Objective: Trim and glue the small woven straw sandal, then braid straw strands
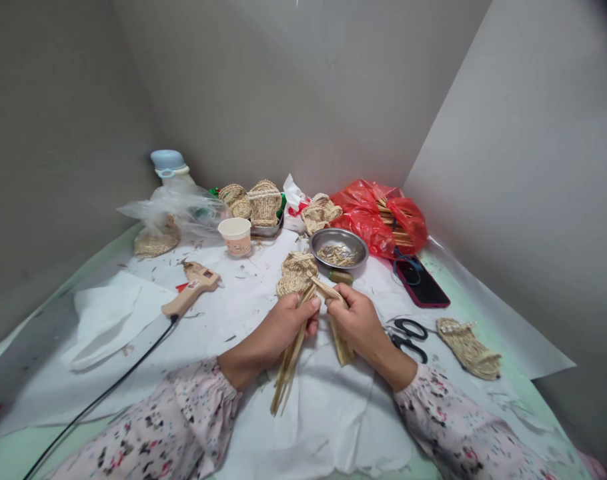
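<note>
Between my hands is a bundle of dry straw strips (286, 373), joined near the top where the strands cross. My left hand (288, 323) pinches one part, with its loose ends hanging down toward me. In my right hand (353, 323) is the other part, a wider folded strip that hangs below the fingers. Just beyond my fingertips lies a woven straw piece (296, 272); whether the strips are attached to it I cannot tell. Black-handled scissors (409, 337) rest beside my right wrist, their blades partly hidden.
A beige glue gun (196, 290) with a black cord lies left. Behind are a paper cup (236, 237), a metal bowl (338, 233) of small bits and a red plastic bag (353, 207) of straw. At right are a phone (423, 283) and another woven piece (468, 350).
</note>
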`<state>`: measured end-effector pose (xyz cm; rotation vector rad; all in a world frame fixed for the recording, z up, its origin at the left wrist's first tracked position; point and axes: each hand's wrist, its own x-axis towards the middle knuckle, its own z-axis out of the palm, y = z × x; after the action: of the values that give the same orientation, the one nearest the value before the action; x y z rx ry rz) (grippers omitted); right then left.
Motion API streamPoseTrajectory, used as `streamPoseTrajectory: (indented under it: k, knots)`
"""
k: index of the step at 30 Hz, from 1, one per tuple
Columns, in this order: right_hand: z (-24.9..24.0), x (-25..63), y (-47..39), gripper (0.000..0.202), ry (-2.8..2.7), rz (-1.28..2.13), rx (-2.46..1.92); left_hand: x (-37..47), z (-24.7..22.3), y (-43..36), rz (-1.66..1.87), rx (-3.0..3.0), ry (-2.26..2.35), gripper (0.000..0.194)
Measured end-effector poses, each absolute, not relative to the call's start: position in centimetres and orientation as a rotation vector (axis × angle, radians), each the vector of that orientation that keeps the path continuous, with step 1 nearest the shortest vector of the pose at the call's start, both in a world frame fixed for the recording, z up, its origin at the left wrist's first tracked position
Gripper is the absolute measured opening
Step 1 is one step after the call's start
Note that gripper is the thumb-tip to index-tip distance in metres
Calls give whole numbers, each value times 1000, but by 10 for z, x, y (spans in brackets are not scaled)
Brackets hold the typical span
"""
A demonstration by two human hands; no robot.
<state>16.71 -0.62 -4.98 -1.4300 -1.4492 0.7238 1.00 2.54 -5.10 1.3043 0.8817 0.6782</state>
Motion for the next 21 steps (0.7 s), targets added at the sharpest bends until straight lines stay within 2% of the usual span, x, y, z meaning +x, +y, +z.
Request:
streamPoseTrajectory:
  k: [3,9,21]
  knots:
    - [-51,169,-4,9,-1429,752,-1413,10,-47,26,749,1222,810,26]
    - [-51,168,-2,15,-1372,842,-1379,12,-42,28,841,1074,719,17]
    - [-52,169,0,19,-1292,954,-1355,14,-33,23,851,902,668,13]
